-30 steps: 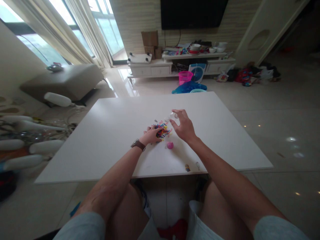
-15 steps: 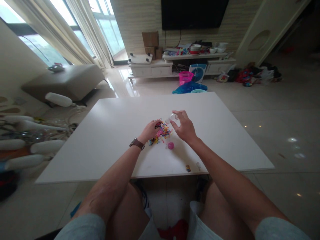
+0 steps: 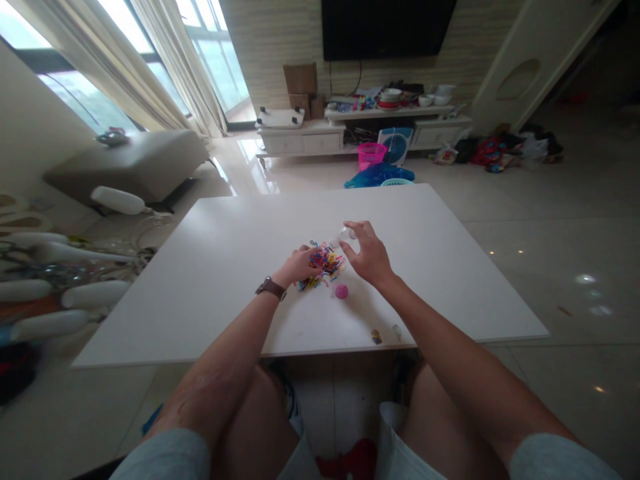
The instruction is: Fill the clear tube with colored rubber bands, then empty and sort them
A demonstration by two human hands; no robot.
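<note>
A pile of small, many-coloured rubber bands lies loose on the white table. My left hand, with a watch on its wrist, reaches into the pile's left side, thumb and fingers apart around some bands. Just right of the pile, my right hand grips a clear plastic container between thumb and fingers. The container is tilted, its near end towards the bands; its contents cannot be made out. A round pink piece rests on the table below the pile, with something clear beside it.
Near the table's front edge lie a small yellow figure and a clear little piece. Beyond the table stand a pink basket and a low white cabinet. A lamp with white shades is at the left.
My left hand has shifted slightly left and down, its fingers spreading from a tighter curl. The bands under it look more spread out. My right hand and the container stay almost still.
</note>
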